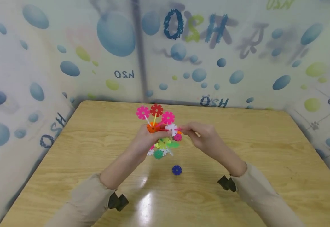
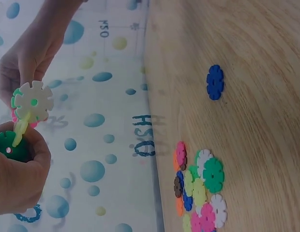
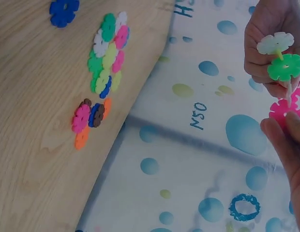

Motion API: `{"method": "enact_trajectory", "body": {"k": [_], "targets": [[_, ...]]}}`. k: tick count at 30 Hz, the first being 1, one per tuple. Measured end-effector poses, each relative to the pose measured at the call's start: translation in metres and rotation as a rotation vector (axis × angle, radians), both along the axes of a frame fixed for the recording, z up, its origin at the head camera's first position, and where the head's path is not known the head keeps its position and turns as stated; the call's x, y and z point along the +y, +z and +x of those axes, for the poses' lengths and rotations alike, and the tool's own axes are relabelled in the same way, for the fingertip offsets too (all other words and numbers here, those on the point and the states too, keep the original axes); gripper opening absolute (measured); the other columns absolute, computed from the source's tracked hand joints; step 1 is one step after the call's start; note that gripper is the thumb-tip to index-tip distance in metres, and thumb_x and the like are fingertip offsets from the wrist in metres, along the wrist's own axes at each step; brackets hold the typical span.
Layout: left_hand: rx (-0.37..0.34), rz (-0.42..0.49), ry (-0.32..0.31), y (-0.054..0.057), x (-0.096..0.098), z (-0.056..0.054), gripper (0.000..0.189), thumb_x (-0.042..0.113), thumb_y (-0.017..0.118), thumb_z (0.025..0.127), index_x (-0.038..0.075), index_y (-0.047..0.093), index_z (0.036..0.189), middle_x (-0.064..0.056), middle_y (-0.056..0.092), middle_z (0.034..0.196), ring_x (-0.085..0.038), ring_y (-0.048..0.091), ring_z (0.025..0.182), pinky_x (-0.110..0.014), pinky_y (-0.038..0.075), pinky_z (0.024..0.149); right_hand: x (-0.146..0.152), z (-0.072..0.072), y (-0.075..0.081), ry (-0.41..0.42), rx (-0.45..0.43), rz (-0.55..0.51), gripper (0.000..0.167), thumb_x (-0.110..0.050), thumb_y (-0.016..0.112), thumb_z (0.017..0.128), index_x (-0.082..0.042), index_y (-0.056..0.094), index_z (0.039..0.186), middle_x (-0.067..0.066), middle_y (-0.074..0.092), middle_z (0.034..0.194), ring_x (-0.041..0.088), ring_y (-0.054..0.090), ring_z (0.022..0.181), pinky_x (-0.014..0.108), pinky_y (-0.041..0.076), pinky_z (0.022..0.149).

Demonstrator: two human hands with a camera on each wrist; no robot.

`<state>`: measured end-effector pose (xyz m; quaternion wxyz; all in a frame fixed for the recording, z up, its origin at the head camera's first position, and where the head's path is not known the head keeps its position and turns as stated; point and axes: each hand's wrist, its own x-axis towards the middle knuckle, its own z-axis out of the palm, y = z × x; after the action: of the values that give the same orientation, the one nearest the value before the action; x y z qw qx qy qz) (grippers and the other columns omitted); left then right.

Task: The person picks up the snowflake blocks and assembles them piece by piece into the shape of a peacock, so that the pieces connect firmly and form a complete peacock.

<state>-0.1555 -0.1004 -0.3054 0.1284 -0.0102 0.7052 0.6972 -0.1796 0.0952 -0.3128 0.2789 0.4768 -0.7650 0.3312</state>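
Above the table, my left hand (image 1: 145,140) grips a build of slotted plastic snowflake discs. From it stand a red disc (image 1: 156,110), two pink discs (image 1: 143,112) and an orange disc (image 1: 153,128), with a white disc (image 1: 171,129) on the right side. My right hand (image 1: 204,135) pinches a pink disc (image 3: 284,112) beside that white one, thumb and finger on its edge. In the left wrist view, the left hand (image 2: 24,169) curls round a dark green disc (image 2: 13,146), joined to a pale yellow one.
Below the hands lies a pile of loose discs, among them a green one (image 2: 214,175), in several colours on the wooden table (image 1: 96,142). A single blue disc (image 1: 177,170) lies nearer the front. A wall (image 1: 165,72) printed with bubbles rises behind the table's back edge.
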Motion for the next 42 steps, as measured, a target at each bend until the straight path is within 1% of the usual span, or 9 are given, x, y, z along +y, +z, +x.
{"method": "enact_trajectory", "body": {"k": [5,10,15,18,21,24,27,33,42], "targets": [[0.016,0.016,0.002,0.006,0.006,0.001,0.020,0.017,0.068,0.080,0.005,0.065,0.096,0.007,0.065,0.078,-0.013,0.055,0.078,-0.028,0.045,0.079,0.006,0.000,0.002,-0.042,0.008,-0.028,0.021,0.011,0.071,0.068,0.003,0.066,0.086,0.011,0.069,0.078,0.018,0.067,0.068,0.023,0.054,0.063],[0.023,-0.017,0.004,0.010,0.008,0.006,0.021,0.015,0.069,0.079,0.005,0.066,0.097,0.008,0.065,0.079,-0.012,0.053,0.082,-0.030,0.042,0.081,0.012,0.001,0.007,-0.010,0.101,0.015,0.008,-0.005,0.061,0.084,0.001,0.066,0.087,0.010,0.069,0.078,0.016,0.066,0.069,0.024,0.054,0.063],[0.036,-0.028,0.013,0.007,0.002,0.005,0.019,0.015,0.068,0.080,0.004,0.065,0.095,0.009,0.063,0.075,-0.012,0.053,0.077,-0.029,0.044,0.077,0.004,-0.003,-0.001,-0.018,0.106,0.002,0.016,0.006,0.071,0.071,0.001,0.067,0.086,0.010,0.069,0.078,0.016,0.067,0.069,0.023,0.054,0.062],[0.018,-0.048,0.011,0.004,-0.002,0.003,0.021,0.016,0.067,0.081,0.004,0.064,0.098,0.008,0.063,0.079,-0.012,0.053,0.080,-0.029,0.043,0.079,0.000,-0.003,-0.007,-0.006,-0.030,-0.016,0.025,0.008,0.073,0.068,0.002,0.066,0.092,0.012,0.070,0.085,0.018,0.068,0.074,0.023,0.055,0.066],[0.000,-0.048,0.043,0.002,-0.007,-0.001,0.026,0.019,0.067,0.082,0.005,0.062,0.104,0.007,0.064,0.085,-0.012,0.053,0.083,-0.029,0.042,0.081,-0.003,-0.009,-0.014,-0.027,-0.338,0.011,0.037,0.001,0.069,0.076,0.002,0.057,0.111,0.014,0.067,0.100,0.023,0.068,0.085,0.029,0.056,0.073],[-0.024,-0.011,0.106,0.002,-0.013,-0.004,0.027,0.020,0.065,0.084,0.005,0.058,0.105,0.007,0.061,0.089,-0.011,0.053,0.084,-0.027,0.043,0.082,-0.004,-0.024,-0.033,-0.135,-0.686,0.152,0.043,-0.010,0.066,0.083,0.001,0.050,0.121,0.017,0.062,0.109,0.027,0.064,0.094,0.033,0.054,0.078],[-0.054,0.041,0.135,0.001,-0.018,-0.005,0.024,0.019,0.062,0.086,0.005,0.054,0.103,0.006,0.058,0.089,-0.011,0.052,0.084,-0.025,0.043,0.082,-0.007,-0.039,-0.061,-0.289,-0.897,0.365,0.039,-0.020,0.063,0.086,0.000,0.052,0.119,0.017,0.061,0.109,0.026,0.061,0.095,0.033,0.053,0.079],[-0.081,0.106,0.137,-0.003,-0.022,-0.005,0.026,0.017,0.062,0.086,0.003,0.054,0.106,0.004,0.058,0.093,-0.010,0.054,0.085,-0.022,0.045,0.084,-0.022,-0.062,-0.093,-0.525,-0.945,0.542,0.046,-0.033,0.061,0.087,0.003,0.053,0.114,0.014,0.054,0.101,0.019,0.049,0.078,0.029,0.045,0.067],[-0.070,0.100,0.139,-0.006,-0.020,-0.004,0.018,0.018,0.062,0.086,0.006,0.056,0.099,0.008,0.059,0.082,-0.008,0.047,0.075,-0.021,0.041,0.072,-0.029,-0.066,-0.087,-0.503,-1.056,0.294,0.017,-0.011,0.065,0.084,0.000,0.054,0.088,0.010,0.058,0.081,0.014,0.054,0.066,0.020,0.047,0.054]]}}
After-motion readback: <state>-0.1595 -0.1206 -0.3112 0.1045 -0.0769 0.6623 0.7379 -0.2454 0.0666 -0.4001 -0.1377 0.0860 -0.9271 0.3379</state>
